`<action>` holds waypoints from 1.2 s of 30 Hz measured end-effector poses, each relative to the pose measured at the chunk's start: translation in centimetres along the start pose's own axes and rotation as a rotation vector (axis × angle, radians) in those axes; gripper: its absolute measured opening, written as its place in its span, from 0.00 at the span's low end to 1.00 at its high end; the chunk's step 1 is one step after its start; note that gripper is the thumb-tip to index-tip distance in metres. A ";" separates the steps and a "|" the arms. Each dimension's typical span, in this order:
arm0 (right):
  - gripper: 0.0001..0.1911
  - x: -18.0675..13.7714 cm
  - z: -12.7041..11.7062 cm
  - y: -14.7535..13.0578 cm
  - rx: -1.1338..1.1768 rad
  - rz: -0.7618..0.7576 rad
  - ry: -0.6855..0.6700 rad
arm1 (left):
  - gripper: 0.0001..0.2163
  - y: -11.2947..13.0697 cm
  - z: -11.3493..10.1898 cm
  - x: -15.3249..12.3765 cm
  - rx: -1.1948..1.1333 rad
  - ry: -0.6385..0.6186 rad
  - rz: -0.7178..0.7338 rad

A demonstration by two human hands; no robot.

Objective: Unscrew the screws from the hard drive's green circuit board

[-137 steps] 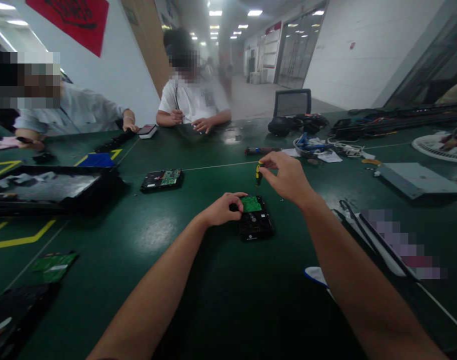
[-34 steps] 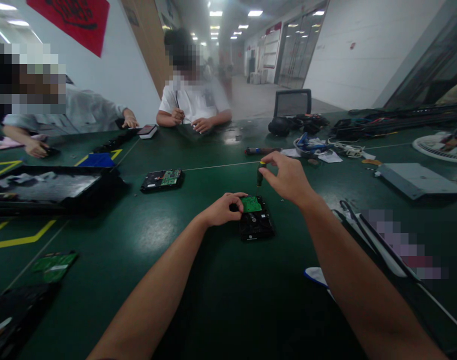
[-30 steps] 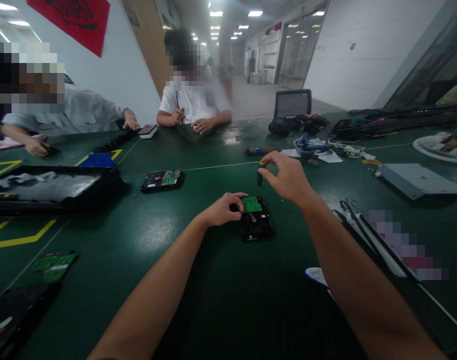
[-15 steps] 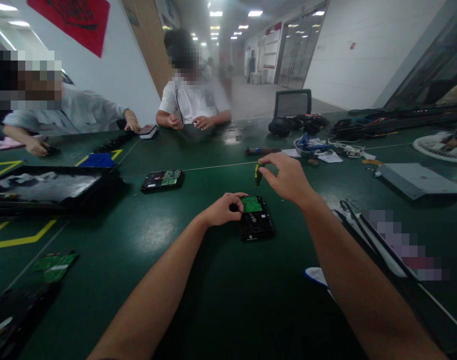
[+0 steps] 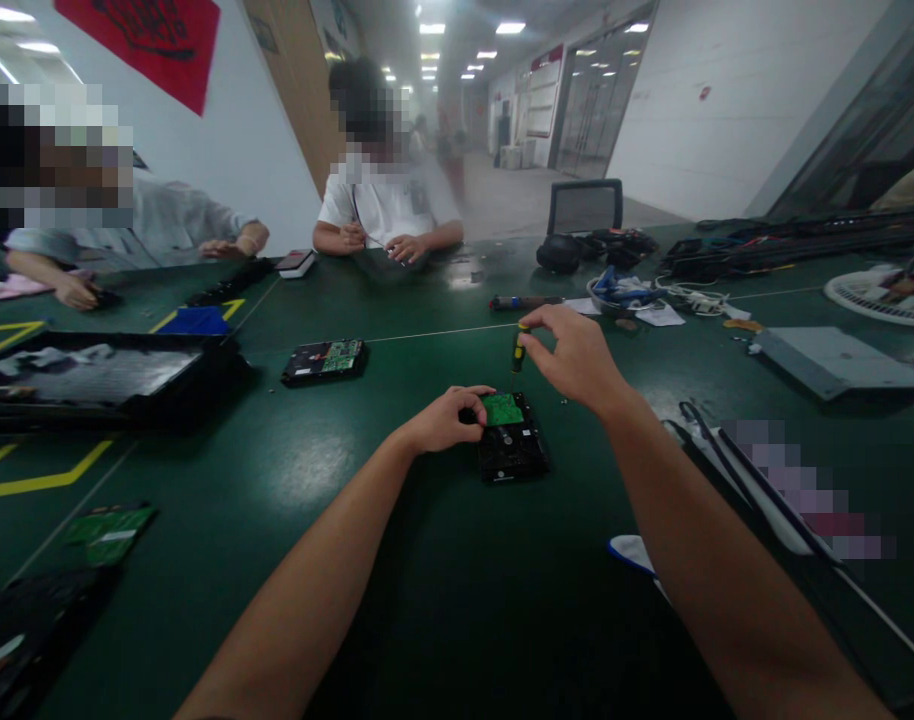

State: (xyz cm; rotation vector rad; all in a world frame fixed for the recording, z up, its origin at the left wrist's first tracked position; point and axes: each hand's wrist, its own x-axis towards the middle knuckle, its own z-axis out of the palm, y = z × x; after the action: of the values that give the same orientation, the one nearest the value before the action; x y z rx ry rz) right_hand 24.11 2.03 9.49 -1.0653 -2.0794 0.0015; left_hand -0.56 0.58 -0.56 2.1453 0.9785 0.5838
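A black hard drive (image 5: pixel 511 450) with a green circuit board (image 5: pixel 501 408) on top lies on the dark green table (image 5: pixel 397 560). My left hand (image 5: pixel 446 418) is closed on the drive's far left corner and holds it down. My right hand (image 5: pixel 573 357) pinches the top of a small yellow-and-black screwdriver (image 5: pixel 517 350), which stands upright with its tip on the board's far edge.
A second hard drive (image 5: pixel 324 358) lies further left, a black tray (image 5: pixel 97 375) at far left, a loose green board (image 5: pixel 108 530) near left. Tools, cables and a bowl (image 5: pixel 614 290) sit behind. A grey metal cover (image 5: pixel 832 358) lies right. Two people sit across the table.
The screwdriver handle has turned a little between my right fingers. My left hand and the drive have not moved. The person at far left has shifted a hand.
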 end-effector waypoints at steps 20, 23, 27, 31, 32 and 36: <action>0.04 0.1 0.0 0.1 -0.010 0.023 0.029 | 0.06 -0.3 0.1 -0.1 0.005 0.004 0.003; 0.03 0.1 -0.1 0.0 -0.008 -0.012 0.017 | 0.06 -0.3 0.1 -0.1 0.004 0.006 0.010; 0.03 0.0 0.0 0.1 -0.026 0.018 0.028 | 0.06 -0.1 0.0 -0.1 -0.003 -0.002 -0.006; 0.04 0.0 0.0 0.0 -0.013 0.053 0.045 | 0.07 0.1 0.0 -0.1 0.001 -0.005 -0.027; 0.04 0.0 0.0 0.0 -0.006 0.049 0.041 | 0.07 0.1 0.0 -0.1 0.001 -0.004 -0.030; 0.03 0.0 0.0 0.0 0.001 0.000 0.023 | 0.07 0.1 0.0 -0.1 -0.007 0.002 -0.025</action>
State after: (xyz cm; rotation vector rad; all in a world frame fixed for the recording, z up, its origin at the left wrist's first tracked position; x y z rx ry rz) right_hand 24.12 2.06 9.48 -1.0595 -2.0591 -0.0092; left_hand -0.58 0.42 -0.47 2.1238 1.0015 0.5768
